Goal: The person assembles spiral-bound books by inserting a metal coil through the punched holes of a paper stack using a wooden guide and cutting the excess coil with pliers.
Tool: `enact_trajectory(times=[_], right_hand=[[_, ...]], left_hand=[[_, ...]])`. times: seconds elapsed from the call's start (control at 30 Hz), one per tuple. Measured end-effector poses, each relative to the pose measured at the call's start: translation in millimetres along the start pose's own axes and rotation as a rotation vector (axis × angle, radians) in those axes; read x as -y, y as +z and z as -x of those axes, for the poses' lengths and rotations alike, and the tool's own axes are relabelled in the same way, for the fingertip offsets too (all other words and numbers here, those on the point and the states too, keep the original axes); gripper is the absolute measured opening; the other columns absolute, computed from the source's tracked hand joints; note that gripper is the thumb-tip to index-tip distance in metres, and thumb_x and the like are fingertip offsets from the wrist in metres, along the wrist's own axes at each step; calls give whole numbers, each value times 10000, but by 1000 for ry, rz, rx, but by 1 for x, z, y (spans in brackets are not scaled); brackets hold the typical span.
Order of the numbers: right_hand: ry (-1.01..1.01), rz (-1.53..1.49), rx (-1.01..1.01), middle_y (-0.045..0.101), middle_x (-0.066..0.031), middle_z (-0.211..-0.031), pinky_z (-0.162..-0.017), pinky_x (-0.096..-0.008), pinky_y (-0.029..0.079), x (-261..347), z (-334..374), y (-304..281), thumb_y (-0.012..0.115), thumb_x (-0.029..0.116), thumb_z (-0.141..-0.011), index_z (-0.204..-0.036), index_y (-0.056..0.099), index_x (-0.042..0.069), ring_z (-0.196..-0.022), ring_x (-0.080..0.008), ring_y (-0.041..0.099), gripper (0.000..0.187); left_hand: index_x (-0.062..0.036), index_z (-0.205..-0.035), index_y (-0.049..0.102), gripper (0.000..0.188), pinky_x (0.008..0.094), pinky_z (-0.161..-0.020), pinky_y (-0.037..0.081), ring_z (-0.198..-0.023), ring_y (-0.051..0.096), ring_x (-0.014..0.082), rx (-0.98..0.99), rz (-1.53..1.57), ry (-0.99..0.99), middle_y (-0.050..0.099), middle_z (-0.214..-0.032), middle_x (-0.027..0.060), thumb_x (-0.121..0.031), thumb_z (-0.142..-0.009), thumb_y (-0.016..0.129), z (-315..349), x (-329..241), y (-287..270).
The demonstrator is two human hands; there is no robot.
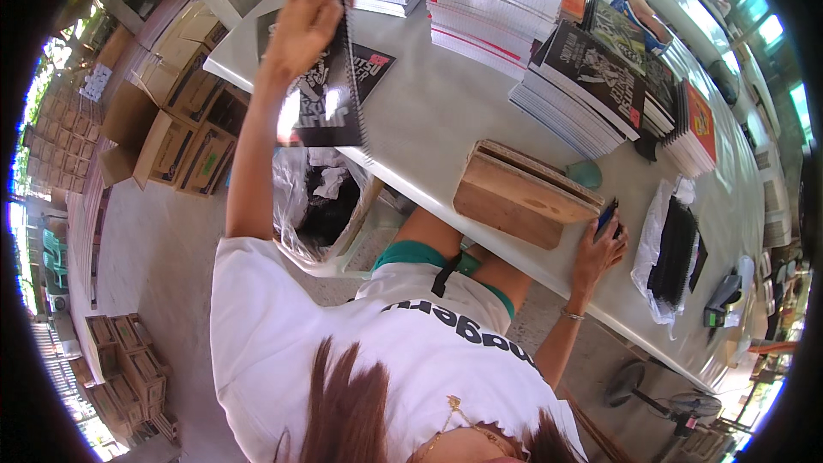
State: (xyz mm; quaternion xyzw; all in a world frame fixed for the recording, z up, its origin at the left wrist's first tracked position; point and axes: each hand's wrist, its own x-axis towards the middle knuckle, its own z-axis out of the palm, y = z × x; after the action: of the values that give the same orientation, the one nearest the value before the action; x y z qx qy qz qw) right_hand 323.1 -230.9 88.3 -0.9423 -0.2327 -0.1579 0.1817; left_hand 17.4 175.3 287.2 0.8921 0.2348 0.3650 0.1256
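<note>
My left hand (304, 30) reaches out to the far left of the table, its fingers closed over the upper edge of a black spiral-bound book (334, 99). The book is tilted, with its coil side toward the right, and another dark cover (374, 69) lies partly under it. My right hand (600, 250) rests by the near table edge, fingers wrapped around a small blue and black hand tool (609, 213) whose exact kind is unclear. Just left of that hand sits a wooden block stand (525, 193), with a small green round object (585, 174) behind it.
Stacks of books (493, 21) stand at the back, with black-covered books (570, 94) to the right. Black binding coils (671, 257) lie in plastic farther right. A bag-lined bin (321, 206) stands below the table's left edge, near cardboard boxes (184, 137). A fan (630, 384) is lower right.
</note>
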Motion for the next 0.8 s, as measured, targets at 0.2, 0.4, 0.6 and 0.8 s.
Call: enact_trajectory(times=[0.2,0.4,0.6,0.8], right_hand=[[-31,46,-5,408,-192,-1322,-1033,-485,288,-5,-3,6,502,359,-933,-1401,431,143,-1233,-360,365,520],[-36,33,-21,416,-193,-1309,-1027,-489,292,-6,-1,4,499,382,-940,-1399,435,153,-1211,-357,378,517],[-12,57,-31,418,-186,-1300,-1026,-485,295,-4,1,4,498,376,-944,-1391,444,153,-1216,-349,375,502],[-24,43,-20,417,-185,-1309,-1027,-485,299,-4,-2,2,503,375,-941,-1390,445,156,-1213,-349,383,502]], left_hand=[[-120,-940,653,193,435,-915,423,-935,596,256,205,-277,242,580,-930,96,-151,-857,482,5,57,82],[-182,-1072,649,261,445,-992,388,-1077,539,258,437,-212,-52,525,-1150,71,-254,-825,604,73,79,59],[-254,-1210,646,654,390,-1036,400,-1130,580,267,545,-10,-357,468,-1392,114,-152,-582,799,130,81,23],[-105,-1120,691,458,364,-998,421,-1126,579,268,368,28,-355,483,-1378,124,-117,-665,743,147,109,20]])
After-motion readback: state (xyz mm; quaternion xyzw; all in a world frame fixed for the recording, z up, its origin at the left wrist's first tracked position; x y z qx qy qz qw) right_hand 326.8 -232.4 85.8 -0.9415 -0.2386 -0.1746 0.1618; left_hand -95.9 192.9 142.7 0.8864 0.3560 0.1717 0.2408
